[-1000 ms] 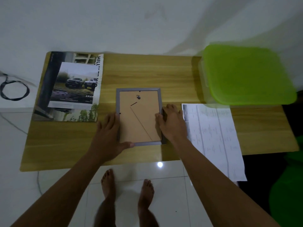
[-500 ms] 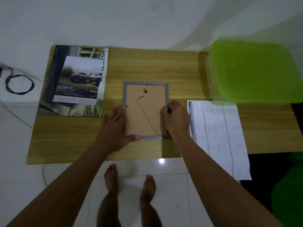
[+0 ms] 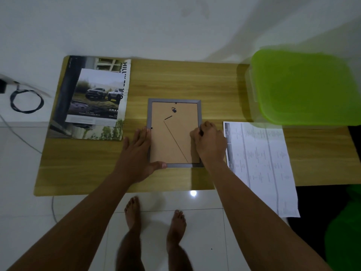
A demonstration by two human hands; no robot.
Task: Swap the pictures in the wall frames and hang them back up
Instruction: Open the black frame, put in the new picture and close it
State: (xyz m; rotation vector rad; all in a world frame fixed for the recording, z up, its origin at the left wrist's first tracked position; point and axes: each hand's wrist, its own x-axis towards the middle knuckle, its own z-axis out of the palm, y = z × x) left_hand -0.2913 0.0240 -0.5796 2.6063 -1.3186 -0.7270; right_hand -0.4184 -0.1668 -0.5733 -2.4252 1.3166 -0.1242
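While laid brown backing up, the grey frame (image 3: 174,133) is pressed at 9 o'clock by the flat left hand (image 3: 134,159) and pinched at 3 o'clock by the curled right hand (image 3: 210,145).

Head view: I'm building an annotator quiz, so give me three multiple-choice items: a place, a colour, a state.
1. Where does the printed sheet lie? A) left of the frame B) right of the frame C) on the floor
2. What colour is the box lid? A) green B) red C) blue
3. How does the frame lie? A) back up, flat on the table B) glass up C) standing upright
Answers: 1 B, it lies beside the frame's right edge; 2 A, the lid is bright green; 3 A, the brown backing and hanger show.
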